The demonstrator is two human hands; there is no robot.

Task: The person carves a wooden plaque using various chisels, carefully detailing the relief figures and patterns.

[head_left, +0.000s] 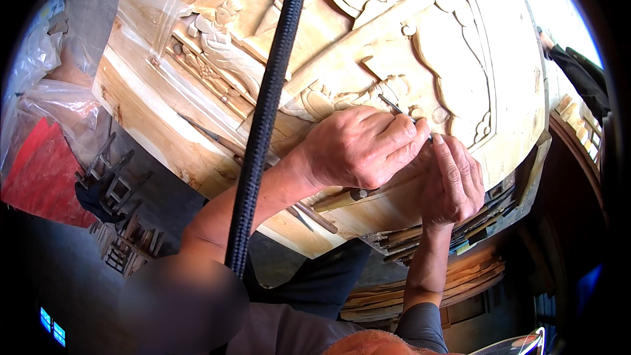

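A large pale wooden panel point(368, 230) with carved relief figures fills the upper part of the view. My left hand point(368, 148) is closed over it, pinching a slim carving chisel point(392, 104) whose dark metal shaft points up-left onto a carved figure point(355, 97). Close by on the right, my right hand point(455, 181) has its fingers pressed together at the rear end of the same tool. Most of the handle is hidden by my fingers. Beneath my left wrist, several wooden-handled chisels point(317, 218) lie on the panel.
A black braided cable point(268, 108) crosses the view in front of my left forearm. Several tools point(420, 233) and a brush point(464, 248) lie along the near right edge. Another person's dark sleeve point(582, 79) shows at far right. Plastic sheeting point(62, 102) and red material point(46, 174) lie left.
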